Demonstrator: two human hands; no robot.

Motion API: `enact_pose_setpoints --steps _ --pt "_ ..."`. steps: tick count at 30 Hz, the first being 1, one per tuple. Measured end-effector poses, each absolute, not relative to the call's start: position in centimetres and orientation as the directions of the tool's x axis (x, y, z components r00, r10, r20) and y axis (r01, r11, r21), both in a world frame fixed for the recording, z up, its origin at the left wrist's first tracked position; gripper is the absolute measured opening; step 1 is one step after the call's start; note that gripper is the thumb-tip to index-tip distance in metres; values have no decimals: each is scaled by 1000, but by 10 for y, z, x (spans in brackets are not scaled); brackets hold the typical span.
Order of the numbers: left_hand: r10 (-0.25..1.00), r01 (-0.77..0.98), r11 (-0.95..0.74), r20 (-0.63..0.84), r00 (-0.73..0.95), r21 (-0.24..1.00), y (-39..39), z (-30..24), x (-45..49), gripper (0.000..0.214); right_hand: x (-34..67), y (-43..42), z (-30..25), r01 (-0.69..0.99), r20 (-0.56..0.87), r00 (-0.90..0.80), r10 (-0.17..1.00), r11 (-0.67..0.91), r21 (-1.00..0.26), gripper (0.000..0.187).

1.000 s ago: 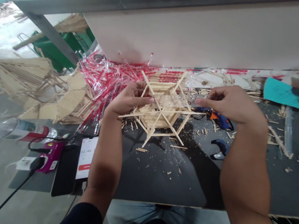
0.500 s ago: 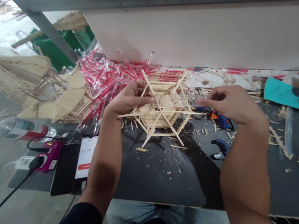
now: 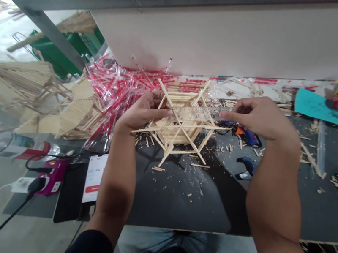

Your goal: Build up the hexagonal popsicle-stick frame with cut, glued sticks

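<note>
A hexagonal frame of thin wooden sticks [image 3: 181,125] is tilted up over the dark tabletop, its crossed sticks meeting in the middle. My left hand [image 3: 148,109] is closed on the upper left of this frame, thumb along a stick. To the right, apart from the frame, my right hand [image 3: 256,115] is pinched with thumb and fingertips together. Something clear and faint seems to stretch from the frame towards those fingertips; what they hold is too small to name. Behind the right hand lies a blue and orange glue gun [image 3: 251,137], partly hidden. A blue-handled tool [image 3: 248,167] lies below it.
Red and clear plastic wrappers [image 3: 123,89] pile up behind my left arm. Finished stick pieces [image 3: 71,113] stand at left, near a purple power strip [image 3: 55,177] and a phone [image 3: 94,179]. Stick scraps litter the dark table [image 3: 176,204]. A turquoise paper [image 3: 322,109] lies at right.
The whole view has shifted slightly, so things appear a little further left. Both hands keep the same pose around the stick frame.
</note>
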State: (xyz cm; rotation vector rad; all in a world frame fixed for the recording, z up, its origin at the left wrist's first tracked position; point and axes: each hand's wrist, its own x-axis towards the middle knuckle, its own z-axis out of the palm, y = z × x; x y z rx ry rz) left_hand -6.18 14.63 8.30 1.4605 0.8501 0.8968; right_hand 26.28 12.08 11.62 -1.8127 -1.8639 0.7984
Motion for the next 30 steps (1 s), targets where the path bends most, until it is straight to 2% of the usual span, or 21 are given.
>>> enact_pose_setpoints --steps 14,22,30 --pt "899 38 -69 46 435 997 147 80 -63 37 265 123 114 757 -105 -69 992 -17 -654 55" --pt "892 35 -86 61 447 996 146 84 -61 36 263 122 117 755 -95 -68 993 -11 -655 58" --pt "899 44 -64 38 436 997 146 82 -64 37 265 122 114 764 -109 -59 992 -25 -645 47"
